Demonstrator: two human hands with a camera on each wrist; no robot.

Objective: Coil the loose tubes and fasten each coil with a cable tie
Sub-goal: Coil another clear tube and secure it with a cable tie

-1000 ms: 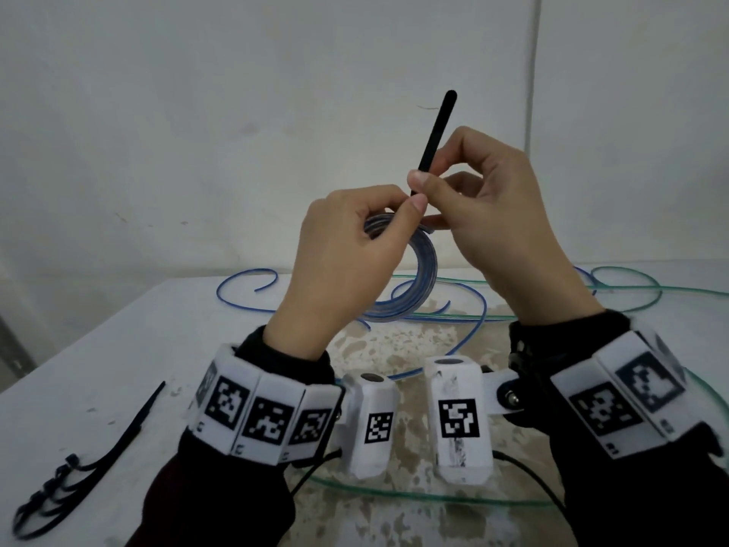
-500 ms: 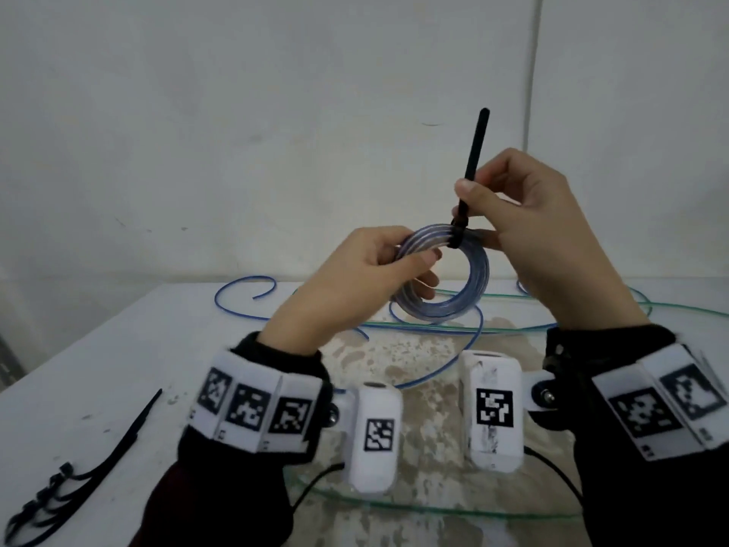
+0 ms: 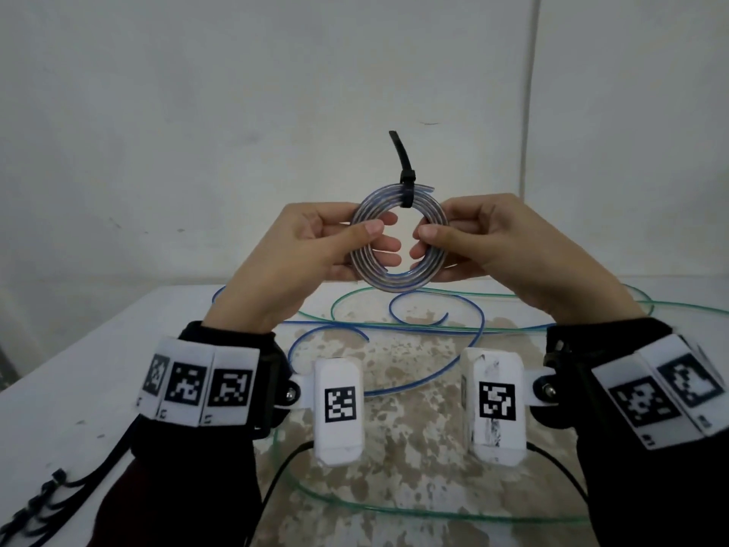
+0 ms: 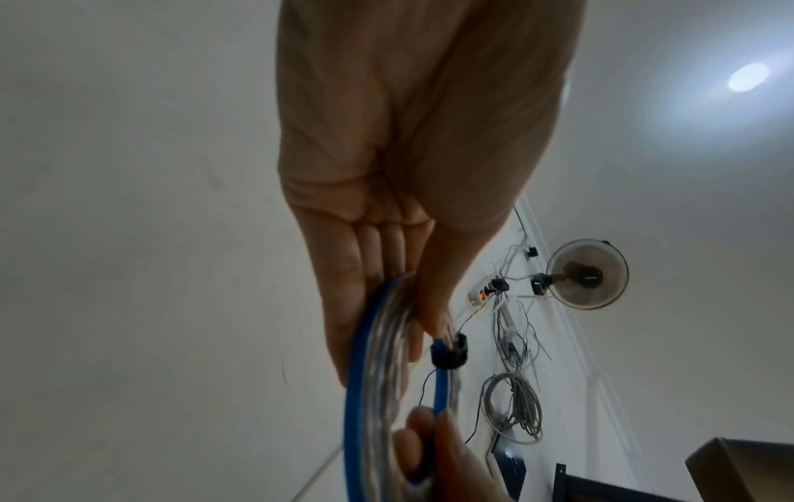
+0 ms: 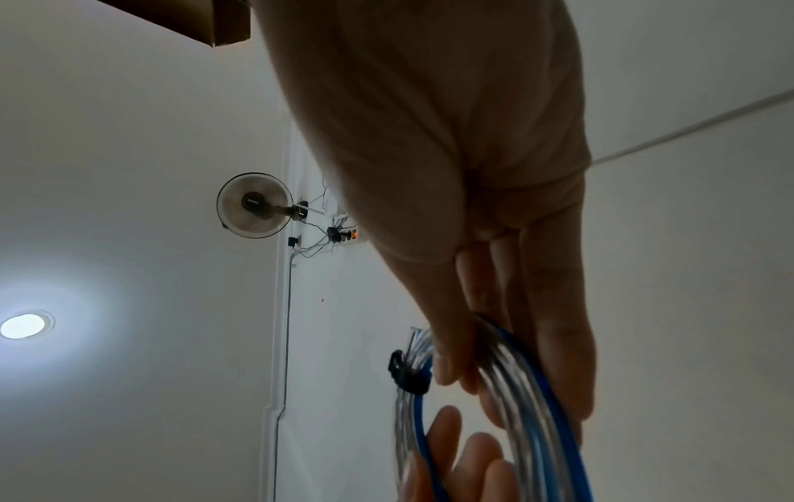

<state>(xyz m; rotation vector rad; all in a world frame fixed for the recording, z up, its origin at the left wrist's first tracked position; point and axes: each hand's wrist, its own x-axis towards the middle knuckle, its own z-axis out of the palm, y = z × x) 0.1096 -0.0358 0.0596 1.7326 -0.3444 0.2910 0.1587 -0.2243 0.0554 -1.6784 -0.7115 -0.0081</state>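
Centre of frame: coil [image 3: 398, 246] held upright above table [image 3: 79, 369].
Cable tie [image 3: 406, 183]: cinched at coil top.
Left hand [image 3: 311, 246]: fingers clamped on coil's left side.
Right hand [image 3: 485, 242]: fingers clamped on right side.

right hand [image 3: 497, 246] off cable tie [image 3: 406, 179], onto coil [image 3: 398, 278]

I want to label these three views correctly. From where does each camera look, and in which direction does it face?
Head: worn on the head, facing forward and down at the table; shows both hands, the left hand and the right hand, holding the coil.
Left wrist: looks along the left palm, up towards the ceiling and a wall fan.
Right wrist: looks along the right palm, also upward.
Shared: coil, cable tie and both hands in all three; the fan in both wrist views.
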